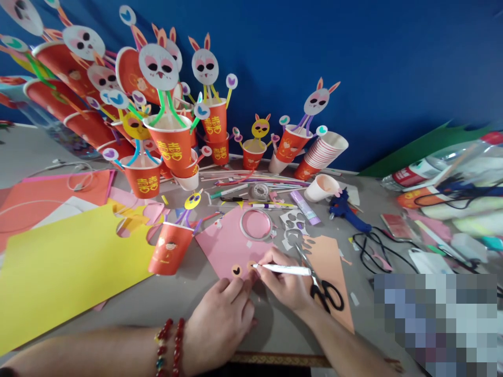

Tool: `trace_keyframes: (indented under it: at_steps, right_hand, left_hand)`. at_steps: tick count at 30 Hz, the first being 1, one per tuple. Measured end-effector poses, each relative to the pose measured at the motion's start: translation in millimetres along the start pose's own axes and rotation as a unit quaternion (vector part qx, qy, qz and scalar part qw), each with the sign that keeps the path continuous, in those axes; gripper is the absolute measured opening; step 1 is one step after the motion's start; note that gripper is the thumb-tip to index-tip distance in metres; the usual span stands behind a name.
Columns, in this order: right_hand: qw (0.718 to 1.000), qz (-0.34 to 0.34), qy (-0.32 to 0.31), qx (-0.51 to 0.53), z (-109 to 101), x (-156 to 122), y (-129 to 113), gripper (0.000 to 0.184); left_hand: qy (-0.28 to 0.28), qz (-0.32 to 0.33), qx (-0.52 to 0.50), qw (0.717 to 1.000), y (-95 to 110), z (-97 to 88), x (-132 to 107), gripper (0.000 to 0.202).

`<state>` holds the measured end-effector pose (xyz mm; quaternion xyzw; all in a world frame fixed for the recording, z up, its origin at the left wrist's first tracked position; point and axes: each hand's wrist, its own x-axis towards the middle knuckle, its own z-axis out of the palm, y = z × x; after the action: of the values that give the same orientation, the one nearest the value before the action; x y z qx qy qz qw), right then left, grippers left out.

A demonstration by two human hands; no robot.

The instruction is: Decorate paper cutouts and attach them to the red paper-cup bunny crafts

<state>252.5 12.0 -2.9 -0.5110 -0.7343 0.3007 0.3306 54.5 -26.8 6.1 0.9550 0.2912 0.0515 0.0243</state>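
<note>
Peach paper disc (250,265), on the pink sheet (222,241), meets a white marker (288,269) pinched by the right hand (288,288) — left hand (220,319), fingers curled at the sheet's edge, grip unclear.

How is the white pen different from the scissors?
The white pen is held in the right hand, while the scissors lie unheld, partly on orange paper. The pen is one straight white stick; the scissors have two black loops and metal blades. The scissors look bigger than the pen. Both are long hand tools.
</note>
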Motion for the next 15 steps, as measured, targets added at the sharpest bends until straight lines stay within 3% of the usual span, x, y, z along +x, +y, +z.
trace_keyframes:
  at_steps: [15]
  right_hand:
    - [1.0, -0.01, -0.01, -0.002, -0.1, 2.1, -2.4, 0.018]
  left_hand:
    - [0.013, 0.003, 0.014, 1.0, -0.6, -1.6, -1.1, 0.035]
